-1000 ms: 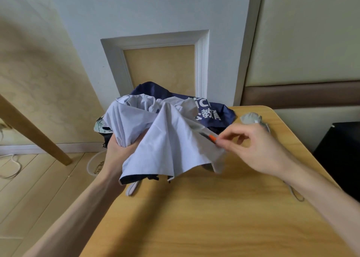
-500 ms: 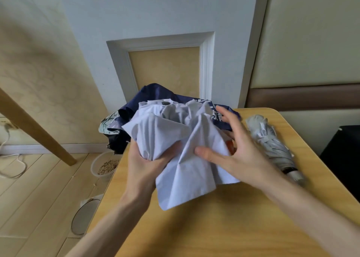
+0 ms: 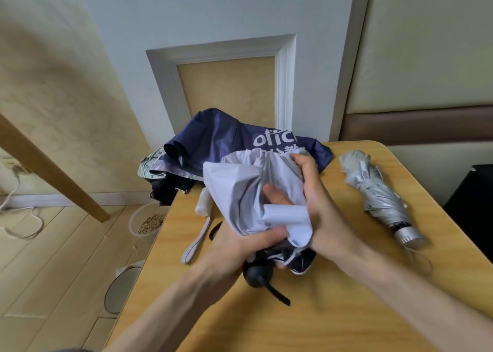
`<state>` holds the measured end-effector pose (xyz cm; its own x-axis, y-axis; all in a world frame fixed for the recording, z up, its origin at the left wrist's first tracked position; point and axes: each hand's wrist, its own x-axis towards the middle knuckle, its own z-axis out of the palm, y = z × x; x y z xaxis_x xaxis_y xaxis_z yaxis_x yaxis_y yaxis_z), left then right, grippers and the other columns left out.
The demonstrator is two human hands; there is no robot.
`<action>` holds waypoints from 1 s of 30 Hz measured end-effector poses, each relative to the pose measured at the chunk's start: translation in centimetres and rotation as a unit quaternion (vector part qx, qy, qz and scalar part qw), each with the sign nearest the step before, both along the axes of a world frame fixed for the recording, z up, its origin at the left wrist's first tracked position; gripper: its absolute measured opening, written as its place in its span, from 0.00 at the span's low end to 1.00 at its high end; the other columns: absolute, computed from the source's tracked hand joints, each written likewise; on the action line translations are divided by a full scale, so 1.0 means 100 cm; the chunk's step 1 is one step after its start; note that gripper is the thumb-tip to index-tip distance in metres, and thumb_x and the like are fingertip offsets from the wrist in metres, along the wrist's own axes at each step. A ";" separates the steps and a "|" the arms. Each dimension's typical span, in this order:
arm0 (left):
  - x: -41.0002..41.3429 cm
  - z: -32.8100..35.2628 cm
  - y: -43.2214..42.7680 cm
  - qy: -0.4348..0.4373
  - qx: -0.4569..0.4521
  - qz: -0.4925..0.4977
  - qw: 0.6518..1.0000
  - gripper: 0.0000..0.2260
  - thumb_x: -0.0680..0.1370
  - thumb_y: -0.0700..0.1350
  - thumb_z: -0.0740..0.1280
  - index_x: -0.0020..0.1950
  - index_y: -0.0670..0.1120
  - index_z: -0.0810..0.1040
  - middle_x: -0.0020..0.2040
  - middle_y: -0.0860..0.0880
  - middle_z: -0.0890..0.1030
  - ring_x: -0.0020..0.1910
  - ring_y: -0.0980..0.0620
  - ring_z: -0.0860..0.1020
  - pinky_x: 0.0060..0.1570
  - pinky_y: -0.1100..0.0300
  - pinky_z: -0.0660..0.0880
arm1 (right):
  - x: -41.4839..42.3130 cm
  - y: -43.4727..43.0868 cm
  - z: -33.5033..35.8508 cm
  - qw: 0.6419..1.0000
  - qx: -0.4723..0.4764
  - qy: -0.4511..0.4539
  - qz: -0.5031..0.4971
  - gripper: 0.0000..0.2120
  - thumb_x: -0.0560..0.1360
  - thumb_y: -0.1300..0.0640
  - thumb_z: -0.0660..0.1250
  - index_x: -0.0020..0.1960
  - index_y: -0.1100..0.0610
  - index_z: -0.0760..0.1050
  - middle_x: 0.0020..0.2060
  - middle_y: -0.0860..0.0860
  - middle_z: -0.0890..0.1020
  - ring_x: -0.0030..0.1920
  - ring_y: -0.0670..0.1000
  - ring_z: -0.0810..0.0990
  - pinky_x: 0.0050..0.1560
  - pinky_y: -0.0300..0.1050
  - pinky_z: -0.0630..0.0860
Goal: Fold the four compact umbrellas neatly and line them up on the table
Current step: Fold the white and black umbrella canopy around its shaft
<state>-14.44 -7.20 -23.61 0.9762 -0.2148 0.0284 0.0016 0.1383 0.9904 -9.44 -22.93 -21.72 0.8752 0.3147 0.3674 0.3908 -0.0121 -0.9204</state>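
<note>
Clearly the pale umbrella [image 3: 234,191], just left of the silver umbrella [image 3: 378,197], is light, soft and slippery — fingers of left hand [image 3: 240,247] and right hand [image 3: 317,205] clench its cloth; the stiff handle [image 3: 258,271] seems firmer.

The wooden table [image 3: 320,325] bears a folded silver umbrella [image 3: 378,191] at right and a navy umbrella [image 3: 221,138] at the back.
</note>
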 end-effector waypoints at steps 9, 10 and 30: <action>0.009 -0.001 0.020 -0.004 0.011 0.014 1.000 0.20 0.75 0.38 0.77 0.66 0.43 0.80 0.57 0.31 0.82 0.51 0.38 0.83 0.50 0.45 0.81 | 0.016 -0.035 0.025 0.994 -0.085 -0.061 -0.019 0.24 0.75 0.53 0.78 0.68 0.48 0.75 0.64 0.48 0.80 0.67 0.47 0.79 0.70 0.56 0.76; 0.009 -0.001 0.020 -0.002 0.009 0.021 1.000 0.20 0.76 0.38 0.76 0.67 0.43 0.80 0.56 0.32 0.83 0.50 0.39 0.83 0.49 0.46 0.80 | 0.016 -0.036 0.027 0.994 -0.094 -0.050 0.000 0.27 0.75 0.49 0.78 0.71 0.46 0.73 0.67 0.45 0.78 0.69 0.45 0.77 0.71 0.55 0.75; 0.005 -0.002 0.008 0.052 -0.069 0.134 0.987 0.21 0.71 0.44 0.78 0.62 0.39 0.80 0.44 0.40 0.85 0.39 0.44 0.83 0.37 0.53 0.81 | -0.007 -0.018 0.001 0.974 -0.198 -0.111 -0.024 0.49 0.71 0.54 0.82 0.82 0.37 0.58 0.69 0.40 0.65 0.68 0.33 0.69 0.61 0.25 0.70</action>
